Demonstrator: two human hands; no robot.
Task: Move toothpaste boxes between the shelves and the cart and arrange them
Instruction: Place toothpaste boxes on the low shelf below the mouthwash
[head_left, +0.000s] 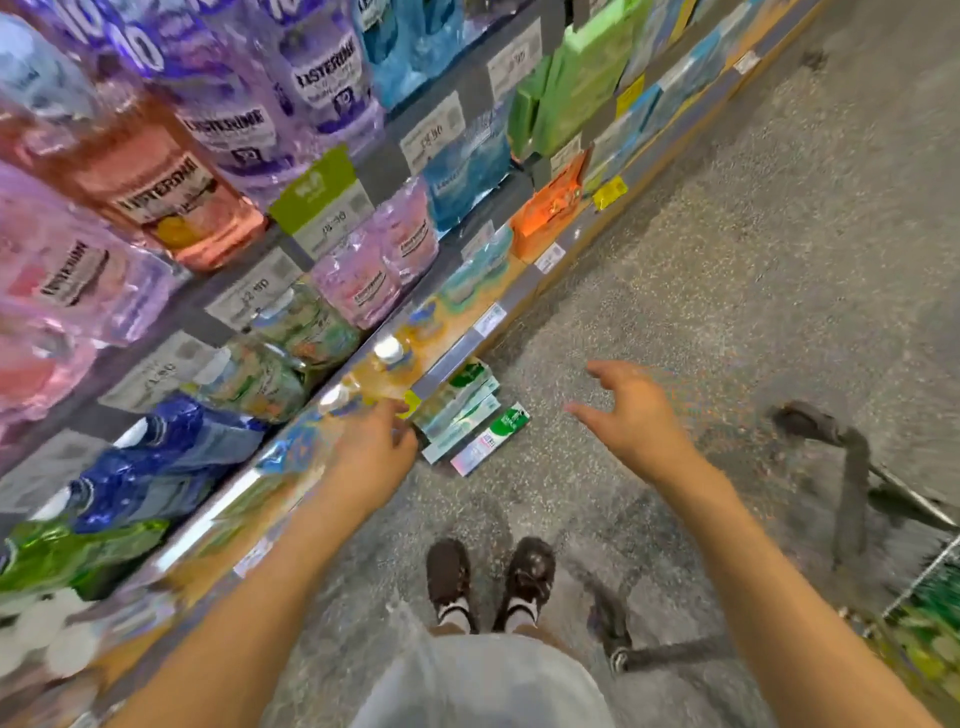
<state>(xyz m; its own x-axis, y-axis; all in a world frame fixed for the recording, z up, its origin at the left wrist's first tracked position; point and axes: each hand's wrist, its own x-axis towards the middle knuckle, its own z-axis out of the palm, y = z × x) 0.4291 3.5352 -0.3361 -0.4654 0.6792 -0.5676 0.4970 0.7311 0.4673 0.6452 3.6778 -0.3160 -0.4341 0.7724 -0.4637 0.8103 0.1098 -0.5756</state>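
Several green-and-white toothpaste boxes (460, 405) lie stacked at the foot of the shelving, and one box (491, 439) juts out onto the floor. My left hand (376, 447) hovers just left of that stack by the bottom shelf edge, fingers loosely curled, holding nothing. My right hand (631, 410) is spread open in the air above the floor, to the right of the boxes and apart from them. The cart (919, 597) is at the right edge; green packs show in its basket. The view is blurred.
Shelves (452, 364) run along the left, filled with mouthwash bottles (171, 208) and refill pouches (374, 260), with price tags on the rails. Grey speckled floor (727, 260) stretches to the right. My two shoes (488, 582) stand below the boxes. The cart's dark handle (841, 457) rises at right.
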